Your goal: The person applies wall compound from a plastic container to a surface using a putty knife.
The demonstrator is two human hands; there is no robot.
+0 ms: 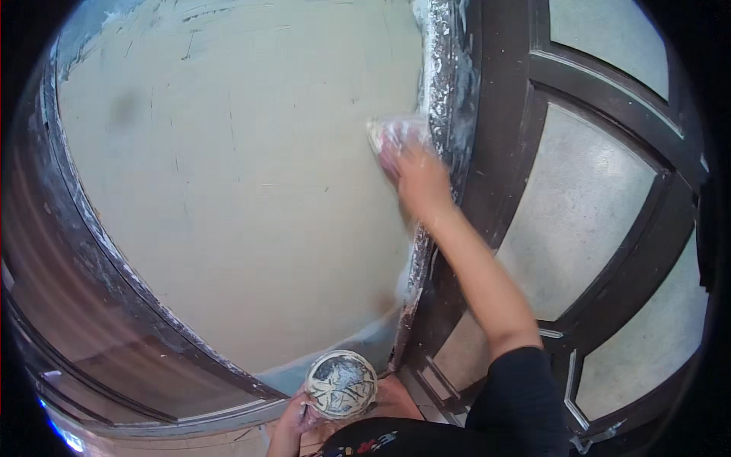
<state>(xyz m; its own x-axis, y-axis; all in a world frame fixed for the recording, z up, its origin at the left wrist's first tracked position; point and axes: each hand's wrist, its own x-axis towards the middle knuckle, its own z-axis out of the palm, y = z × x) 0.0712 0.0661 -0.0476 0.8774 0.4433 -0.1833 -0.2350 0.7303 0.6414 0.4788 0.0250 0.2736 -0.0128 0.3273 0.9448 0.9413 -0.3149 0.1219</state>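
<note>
My right hand is pressed up to the right edge of a cream-coated wall panel, its arm stretched out. In it is a flat, wide putty spreader, pale with pinkish smears and blurred by motion, its blade against the coating. Low in front of my body, my left hand grips the side of a round tub. Whitish and grey paste streaks cover what shows of the tub's inside. Some fingers of the left hand are hidden by the tub.
A dark frame strip splashed with white borders the panel on the right, beside a dark door with pale inset panes. Another smeared dark frame curves along the left. Tiled floor shows at the bottom.
</note>
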